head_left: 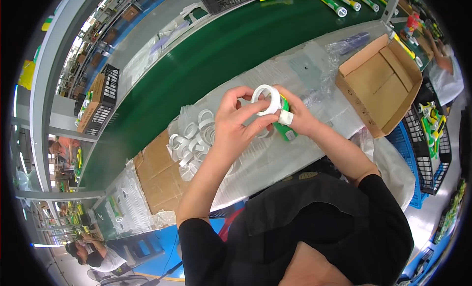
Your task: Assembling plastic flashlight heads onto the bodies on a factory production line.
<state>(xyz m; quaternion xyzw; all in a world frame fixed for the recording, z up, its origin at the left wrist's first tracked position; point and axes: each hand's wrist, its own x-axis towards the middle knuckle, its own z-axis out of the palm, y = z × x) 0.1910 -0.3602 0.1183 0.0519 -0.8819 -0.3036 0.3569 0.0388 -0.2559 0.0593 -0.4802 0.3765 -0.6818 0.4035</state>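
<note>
My left hand [235,120] pinches a white plastic ring [265,99] between its thumb and fingers. My right hand [298,110] is closed round a green flashlight [286,132], whose lower body sticks out below the fingers. The ring is right by the upper end of the flashlight; my fingers hide whether it sits on it. A white band or wrap [285,118] shows by the right fingers. To the left of my left forearm lies a loose pile of white rings [196,141] on the plastic-covered worktop [255,160].
An open cardboard box [381,89] stands at the right. Past the worktop runs a green conveyor belt [206,72], with several flashlights [334,5] at its far right. Black crates [432,148] of flashlights are at the far right. Flat cardboard [157,175] lies at the left. Other people work farther off.
</note>
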